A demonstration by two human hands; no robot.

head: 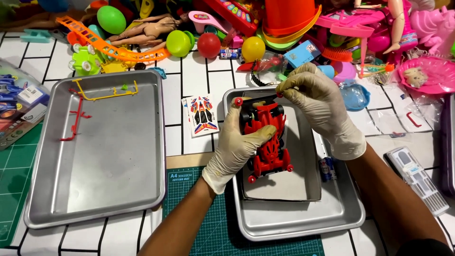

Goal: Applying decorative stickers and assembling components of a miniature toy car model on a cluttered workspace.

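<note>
Between 2 metal trays (pixel 156 142), a small sticker sheet (pixel 203 115) of red, blue and yellow. Over the right tray, left hand (pixel 237 147) wrapped tight around a red toy car (pixel 266 142). Right hand (pixel 322 106) pinching its front bar. Behind, piled bright toys (pixel 208 33).

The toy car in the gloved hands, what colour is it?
The toy car is red with black wheels, seen best in the head view.

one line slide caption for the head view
Gloved left hand holds red toy car over metal tray; right hand works its front.
</note>
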